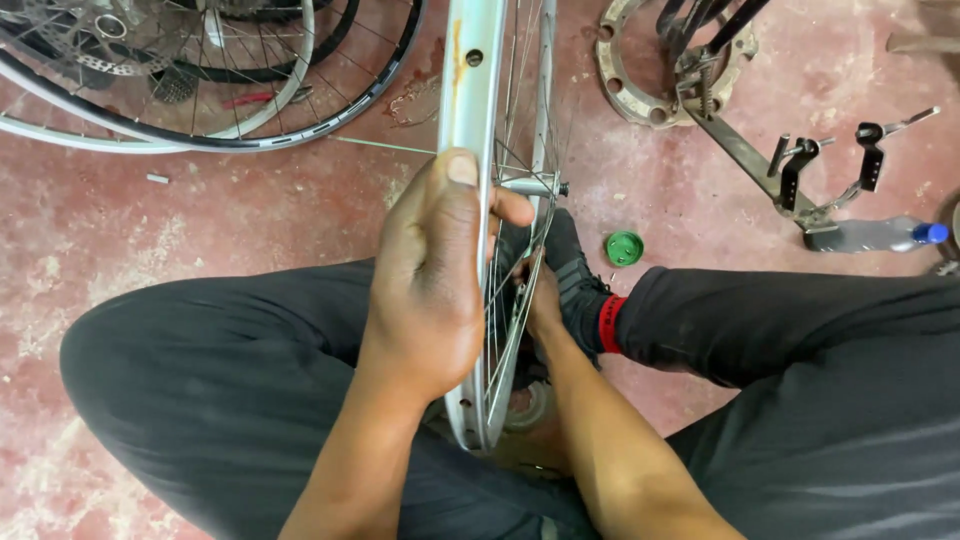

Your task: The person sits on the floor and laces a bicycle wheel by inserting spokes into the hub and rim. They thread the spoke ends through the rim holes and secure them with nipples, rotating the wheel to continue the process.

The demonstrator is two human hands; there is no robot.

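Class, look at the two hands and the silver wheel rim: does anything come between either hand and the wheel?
Nothing visible does. The left hand already grips the rim directly. The right hand reaches in among the spokes; its fingertips are hidden behind them.

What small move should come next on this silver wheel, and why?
Probably a slight turn of the silver rim to bring up the next spoke. The left hand grips the rim upright between the knees, while the right hand works low among the spokes, its fingers partly hidden.
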